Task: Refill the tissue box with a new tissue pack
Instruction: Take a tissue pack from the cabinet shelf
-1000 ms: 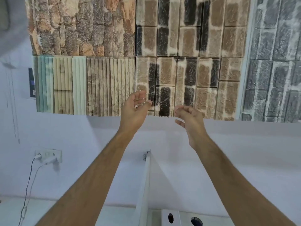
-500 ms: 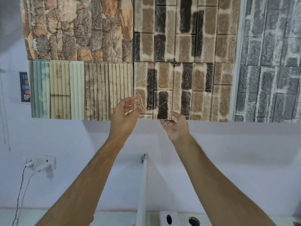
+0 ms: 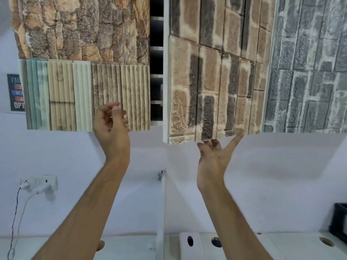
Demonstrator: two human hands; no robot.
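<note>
My left hand (image 3: 110, 128) hangs loosely curled, holding nothing, by the ribbed panels (image 3: 84, 94). The dark cabinet gap (image 3: 156, 72) stands between my hands, running tall and narrow. My right hand (image 3: 214, 162), nearer the door (image 3: 212, 87), is spread open, fingertips (image 3: 211, 142) at its lower edge. No tissue box or pack in sight; I reckon they're inside, though I can't tell

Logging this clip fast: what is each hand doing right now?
Left hand: open, fingers loosely curled, holding nothing.
Right hand: open, fingertips under the bottom edge of the brick-pattern cabinet door, which stands ajar; no closed grip.
</note>
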